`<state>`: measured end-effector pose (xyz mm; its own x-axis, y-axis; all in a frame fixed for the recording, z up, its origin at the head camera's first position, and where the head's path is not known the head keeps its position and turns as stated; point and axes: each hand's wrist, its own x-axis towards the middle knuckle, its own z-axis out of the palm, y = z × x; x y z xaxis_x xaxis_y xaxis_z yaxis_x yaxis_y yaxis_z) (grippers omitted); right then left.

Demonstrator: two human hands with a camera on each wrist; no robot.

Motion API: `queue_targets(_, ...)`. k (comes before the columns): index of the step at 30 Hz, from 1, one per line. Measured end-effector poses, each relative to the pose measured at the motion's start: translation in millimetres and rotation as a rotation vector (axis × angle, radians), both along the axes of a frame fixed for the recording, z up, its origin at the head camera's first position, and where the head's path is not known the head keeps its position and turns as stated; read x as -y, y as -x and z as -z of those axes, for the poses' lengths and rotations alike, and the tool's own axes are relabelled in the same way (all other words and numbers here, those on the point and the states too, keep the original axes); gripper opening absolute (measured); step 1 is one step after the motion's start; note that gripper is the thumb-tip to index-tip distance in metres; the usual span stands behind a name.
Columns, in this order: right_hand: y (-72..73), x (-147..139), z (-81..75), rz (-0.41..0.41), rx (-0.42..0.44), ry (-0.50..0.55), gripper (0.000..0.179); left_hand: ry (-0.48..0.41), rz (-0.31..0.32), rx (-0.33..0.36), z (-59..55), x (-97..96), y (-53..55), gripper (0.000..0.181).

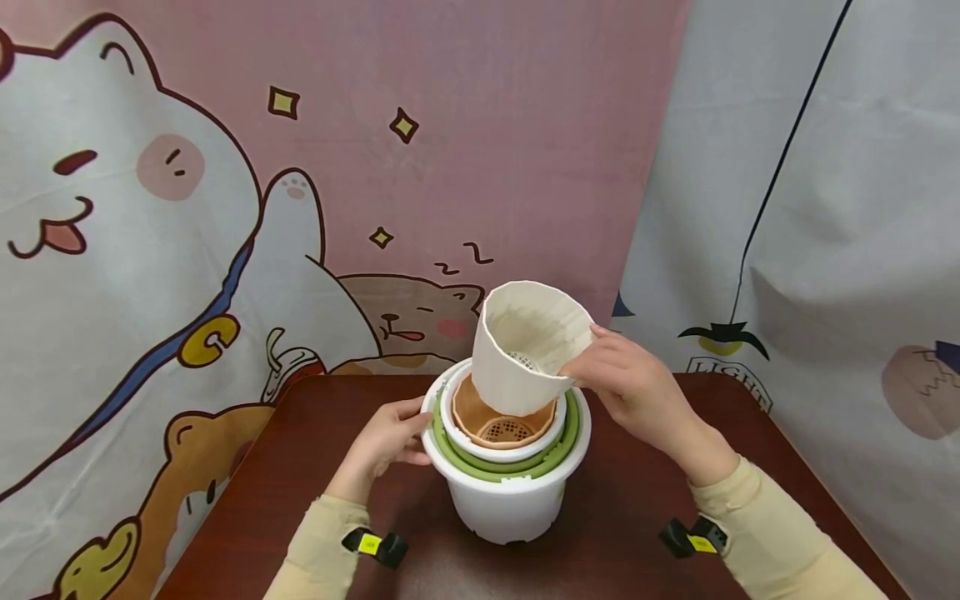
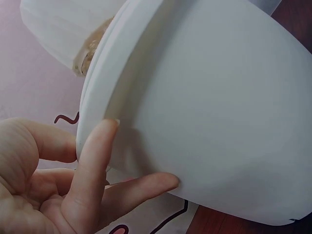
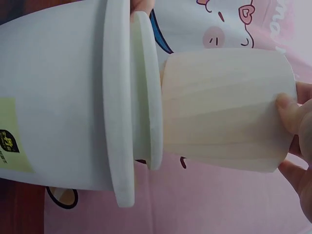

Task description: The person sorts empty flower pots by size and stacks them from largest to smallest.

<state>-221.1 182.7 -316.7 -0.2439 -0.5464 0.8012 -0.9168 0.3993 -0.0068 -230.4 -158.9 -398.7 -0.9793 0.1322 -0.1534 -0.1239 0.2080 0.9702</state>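
Observation:
A large white flowerpot (image 1: 506,504) stands upright on the table, with two green pots (image 1: 573,429), a smaller white pot (image 1: 447,408) and an orange-brown pot (image 1: 468,408) nested inside. My left hand (image 1: 386,437) grips its left rim, as the left wrist view shows with fingers on both sides of the rim (image 2: 109,83). A cream flowerpot (image 1: 502,375) with a perforated bottom is tilted above the stack, its lower end over the orange-brown pot's mouth. My right hand (image 1: 637,387) pinches the cream pot's rim; in the right wrist view the thumb lies on its outer wall (image 3: 224,112).
The dark reddish-brown table (image 1: 630,533) extends around the pots. Behind it hangs a pink and white cloth (image 1: 525,150) with cartoon animals, joined on the right by a pale grey cloth (image 1: 847,208). Each sleeve carries a black strap device (image 1: 375,546).

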Motion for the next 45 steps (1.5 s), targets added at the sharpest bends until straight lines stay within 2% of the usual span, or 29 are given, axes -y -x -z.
queue_targets(6, 1.2, 6, 4.8, -0.047, 0.005, -0.026, 0.032, -0.002, 0.003, 0.002, -0.2, 0.1, 0.9, 0.048)
queue_targets(10, 1.4, 10, 6.6, -0.047, 0.018, -0.062, 0.015, -0.003, 0.002, 0.003, -0.3, 0.2, 1.3, 0.048)
queue_targets(13, 1.0, 12, 8.0, -0.04, 0.032, -0.091, 0.029, -0.004, 0.004, 0.003, 0.0, 0.3, 1.4, 0.048)
queue_targets(15, 0.8, 13, 9.5, -0.038, 0.032, -0.111, 0.032, -0.006, 0.007, 0.003, 0.1, 0.4, 1.3, 0.047)
queue_targets(31, 2.9, 21, 23.6, -0.026, 0.019, -0.202, 0.039, -0.013, 0.014, -0.001, -1.3, 1.2, 0.3, 0.049)
queue_targets(45, 6.3, 28, 36.8, -0.003, -0.01, -0.228, 0.037, -0.018, 0.021, -0.009, 0.4, 2.4, -0.1, 0.047)
